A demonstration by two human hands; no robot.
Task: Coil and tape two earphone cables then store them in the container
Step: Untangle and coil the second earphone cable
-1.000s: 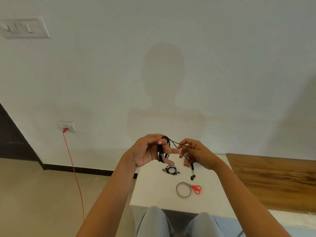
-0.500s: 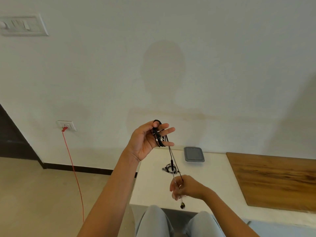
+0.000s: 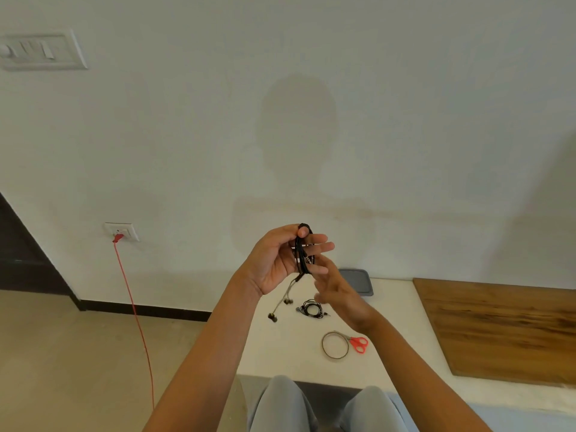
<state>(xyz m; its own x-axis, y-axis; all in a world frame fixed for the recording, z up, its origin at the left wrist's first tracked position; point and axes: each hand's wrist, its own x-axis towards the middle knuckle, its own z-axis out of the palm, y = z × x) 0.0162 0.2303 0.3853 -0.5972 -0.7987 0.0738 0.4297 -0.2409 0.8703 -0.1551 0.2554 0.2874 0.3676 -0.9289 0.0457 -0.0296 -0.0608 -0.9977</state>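
Note:
My left hand (image 3: 280,260) is raised above the table with a black earphone cable (image 3: 301,254) coiled round its straight fingers, the thumb pressing the coil at the top. The cable's two earbuds (image 3: 273,316) dangle free below the hand. My right hand (image 3: 338,291) is blurred just under the coil, fingers loose, holding nothing that I can see. A second earphone cable (image 3: 311,308) lies bundled on the white table (image 3: 280,353). A grey flat container (image 3: 357,280) sits at the table's back by the wall. A tape ring (image 3: 335,345) lies beside red-handled scissors (image 3: 358,343).
A wooden board (image 3: 498,328) covers the table's right part. My knees (image 3: 321,406) are under the front edge. A red cord (image 3: 137,322) hangs from a wall socket (image 3: 122,231) at the left, down to the floor.
My right hand has let go of the cable's lower end and risen from the table's front edge to just below the coil. The earbuds now hang free.

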